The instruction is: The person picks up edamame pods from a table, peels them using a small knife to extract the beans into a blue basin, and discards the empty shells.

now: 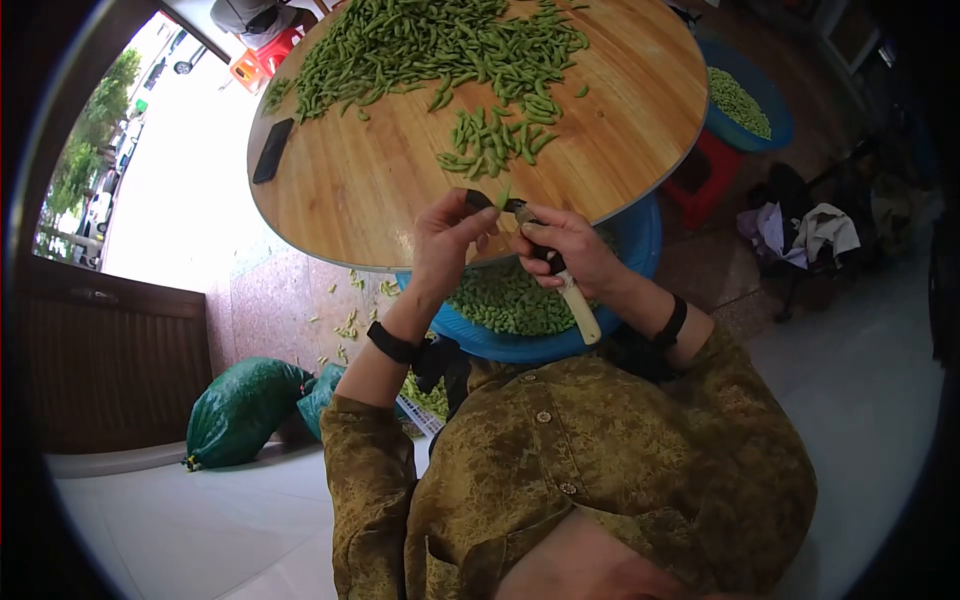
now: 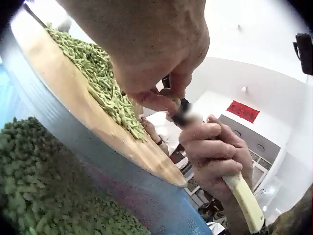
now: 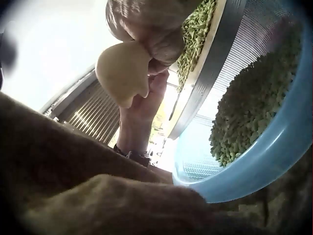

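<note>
Between thumb and fingers, my left hand point(image 1: 450, 235) pinches a green pod point(image 1: 503, 197) at the round table's near edge. Dark coverings show on its fingertips. My right hand point(image 1: 570, 245) grips a tool with a cream handle point(image 1: 580, 312), its dark end close to the pod. In the left wrist view, the right hand point(image 2: 215, 156) is curled round the cream handle point(image 2: 244, 200), and the left hand point(image 2: 156, 73) meets the tool's other end. The handle's butt point(image 3: 122, 73) looks large in the right wrist view; the tool's tip is hidden there.
Many green pods point(image 1: 400, 50) lie heaped on the wooden table point(image 1: 340, 190), with a black phone point(image 1: 272, 150) at its left edge. Below sits a blue basin point(image 1: 480, 340) of shelled beans. Another basin point(image 1: 780, 120) stands right; green sacks point(image 1: 245, 410) rest on the floor.
</note>
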Motion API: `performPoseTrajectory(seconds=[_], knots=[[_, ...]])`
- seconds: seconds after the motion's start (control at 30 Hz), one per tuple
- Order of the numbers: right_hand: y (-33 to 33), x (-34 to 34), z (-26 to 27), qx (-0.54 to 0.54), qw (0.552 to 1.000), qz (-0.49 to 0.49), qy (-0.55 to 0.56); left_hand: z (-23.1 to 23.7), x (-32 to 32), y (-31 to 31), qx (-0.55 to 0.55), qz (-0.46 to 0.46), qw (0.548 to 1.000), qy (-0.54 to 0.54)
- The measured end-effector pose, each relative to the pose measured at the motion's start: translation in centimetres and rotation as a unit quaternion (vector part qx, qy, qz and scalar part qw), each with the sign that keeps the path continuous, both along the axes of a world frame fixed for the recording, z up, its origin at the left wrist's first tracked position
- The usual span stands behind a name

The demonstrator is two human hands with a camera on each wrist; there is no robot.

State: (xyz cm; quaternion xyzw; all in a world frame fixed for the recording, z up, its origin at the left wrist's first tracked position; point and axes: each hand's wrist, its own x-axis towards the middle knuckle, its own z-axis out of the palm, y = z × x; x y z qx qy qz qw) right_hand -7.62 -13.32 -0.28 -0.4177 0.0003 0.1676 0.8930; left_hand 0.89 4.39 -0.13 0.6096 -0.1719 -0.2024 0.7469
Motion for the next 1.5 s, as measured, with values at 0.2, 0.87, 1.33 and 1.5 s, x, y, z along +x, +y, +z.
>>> performPoseTrajectory(seconds=[0.2,0.87,1.33,1.5], knots=[[0.0,-0.1,0.2,0.040,0.999,0.016,-0.014,-0.2,-0.5,0.1,0.031,0.006,0.999,0.021],[-0.3,-0.3,1.3,-0.058,0.997,0.025,-0.040,0.2,-0.8,0.8,0.028,-0.032,0.999,0.002],[-1.6,-0.3,-1.0,0.157,0.980,0.086,0.089,-0.3,-2.5,-0.4,0.189,0.014,0.946,-0.264],[-1.1,-0.3,-0.8,0.210,0.965,0.110,0.108,1.5,-3.3,-0.1,0.248,0.087,0.816,-0.514]])
